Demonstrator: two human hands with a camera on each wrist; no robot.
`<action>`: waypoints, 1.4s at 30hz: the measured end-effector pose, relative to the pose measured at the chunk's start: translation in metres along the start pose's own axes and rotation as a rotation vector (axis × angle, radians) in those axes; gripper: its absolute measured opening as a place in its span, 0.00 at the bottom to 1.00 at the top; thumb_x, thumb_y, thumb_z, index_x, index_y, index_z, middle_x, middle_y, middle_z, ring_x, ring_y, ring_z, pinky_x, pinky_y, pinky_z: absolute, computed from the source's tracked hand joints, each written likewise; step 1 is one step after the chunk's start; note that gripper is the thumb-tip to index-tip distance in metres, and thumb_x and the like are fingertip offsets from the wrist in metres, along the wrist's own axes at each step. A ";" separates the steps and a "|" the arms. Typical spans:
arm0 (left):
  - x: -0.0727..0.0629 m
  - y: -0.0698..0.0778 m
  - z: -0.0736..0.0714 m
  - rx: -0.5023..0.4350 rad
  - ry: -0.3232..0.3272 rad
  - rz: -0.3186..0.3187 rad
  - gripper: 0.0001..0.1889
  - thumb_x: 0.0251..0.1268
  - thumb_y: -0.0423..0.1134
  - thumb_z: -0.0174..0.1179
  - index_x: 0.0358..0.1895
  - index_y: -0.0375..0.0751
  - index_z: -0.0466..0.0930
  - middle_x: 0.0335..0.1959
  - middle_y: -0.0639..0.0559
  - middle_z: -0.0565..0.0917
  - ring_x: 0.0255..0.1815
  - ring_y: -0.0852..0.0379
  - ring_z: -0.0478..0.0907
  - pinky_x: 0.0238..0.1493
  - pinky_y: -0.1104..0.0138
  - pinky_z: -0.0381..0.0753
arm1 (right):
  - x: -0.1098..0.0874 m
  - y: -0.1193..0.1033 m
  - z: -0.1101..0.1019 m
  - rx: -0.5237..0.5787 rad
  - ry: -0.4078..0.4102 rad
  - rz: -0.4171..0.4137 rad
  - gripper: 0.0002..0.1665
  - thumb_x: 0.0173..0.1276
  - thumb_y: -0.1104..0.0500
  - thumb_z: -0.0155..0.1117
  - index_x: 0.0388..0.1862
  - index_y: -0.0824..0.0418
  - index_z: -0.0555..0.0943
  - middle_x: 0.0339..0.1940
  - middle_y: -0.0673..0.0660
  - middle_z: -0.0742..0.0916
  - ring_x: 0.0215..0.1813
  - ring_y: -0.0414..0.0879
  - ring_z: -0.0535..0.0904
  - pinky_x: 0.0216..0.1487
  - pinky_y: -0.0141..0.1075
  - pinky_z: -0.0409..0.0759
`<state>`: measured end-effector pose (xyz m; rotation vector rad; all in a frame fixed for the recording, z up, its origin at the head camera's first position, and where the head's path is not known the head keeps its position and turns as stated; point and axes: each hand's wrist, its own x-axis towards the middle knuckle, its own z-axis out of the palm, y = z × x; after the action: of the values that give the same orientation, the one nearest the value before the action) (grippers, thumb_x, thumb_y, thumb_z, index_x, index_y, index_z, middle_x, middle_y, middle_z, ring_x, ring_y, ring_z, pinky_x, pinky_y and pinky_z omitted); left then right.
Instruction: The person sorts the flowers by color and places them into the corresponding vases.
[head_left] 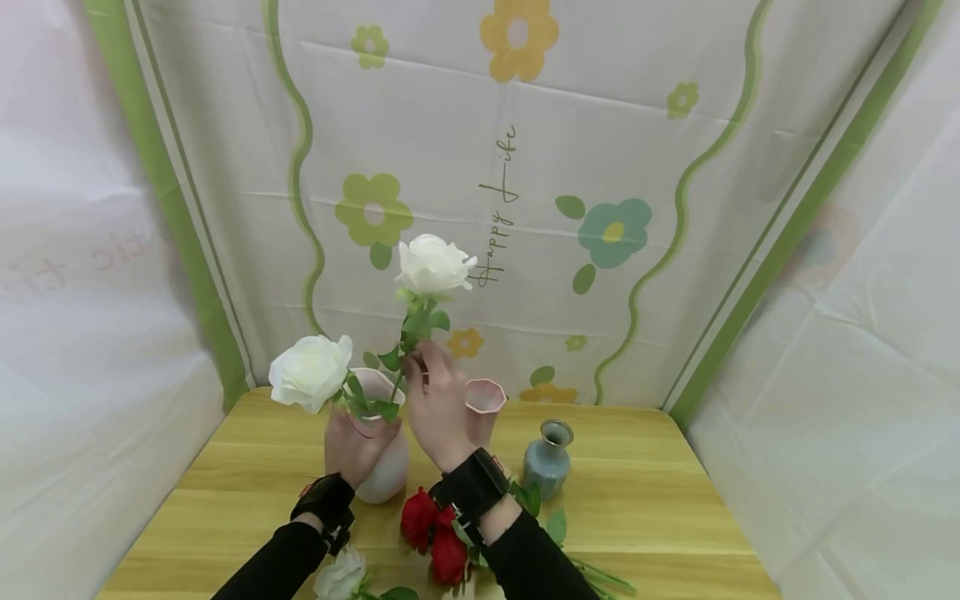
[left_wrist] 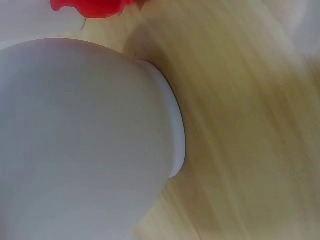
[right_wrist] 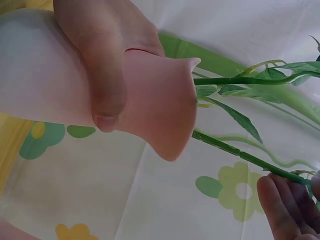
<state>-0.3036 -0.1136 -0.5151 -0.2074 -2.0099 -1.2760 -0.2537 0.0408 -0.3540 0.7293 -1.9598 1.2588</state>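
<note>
A pink and white vase (head_left: 384,477) with a flared mouth stands at the left of the table. Around its neck my left hand (head_left: 352,446) is curled, as the right wrist view also shows with the vase (right_wrist: 157,95). My right hand (head_left: 437,408) pinches the green stem (right_wrist: 225,147) of a white rose (head_left: 433,267) above the vase, and that stem's lower end is inside the mouth. A second white rose (head_left: 311,373) leans out of the vase to the left. Only the vase's rounded body (left_wrist: 85,140) and foot show in the left wrist view.
Behind my right hand is a pink faceted vase (head_left: 486,398). A blue-grey vase (head_left: 547,462) stands farther right. Red roses (head_left: 448,550) and another white rose (head_left: 341,575) lie near the front of the wooden table (head_left: 660,517). Printed cloth (head_left: 450,150) hangs behind and at both sides.
</note>
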 end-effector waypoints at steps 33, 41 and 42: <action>0.003 0.010 -0.006 -0.034 -0.125 -0.214 0.43 0.44 0.52 0.78 0.66 0.48 0.68 0.55 0.49 0.78 0.54 0.49 0.75 0.56 0.51 0.72 | -0.017 0.010 0.011 -0.185 -0.190 0.017 0.04 0.69 0.66 0.64 0.38 0.63 0.85 0.35 0.52 0.85 0.36 0.39 0.79 0.39 0.24 0.75; 0.003 0.009 -0.003 -0.062 -0.094 -0.181 0.43 0.44 0.46 0.79 0.66 0.44 0.69 0.56 0.48 0.79 0.56 0.50 0.75 0.58 0.53 0.72 | -0.027 0.015 0.001 -0.208 -0.124 0.043 0.02 0.65 0.65 0.67 0.36 0.60 0.85 0.31 0.47 0.84 0.32 0.36 0.78 0.36 0.24 0.75; 0.003 0.009 -0.003 -0.061 -0.091 -0.184 0.43 0.44 0.45 0.79 0.66 0.43 0.69 0.56 0.48 0.79 0.55 0.50 0.75 0.57 0.54 0.72 | -0.028 0.016 0.000 -0.200 -0.117 0.048 0.02 0.64 0.65 0.67 0.36 0.61 0.85 0.31 0.48 0.84 0.32 0.37 0.78 0.35 0.25 0.76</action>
<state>-0.2999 -0.1128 -0.5063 -0.1131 -2.1087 -1.4673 -0.2490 0.0491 -0.3848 0.6710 -2.1731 1.0485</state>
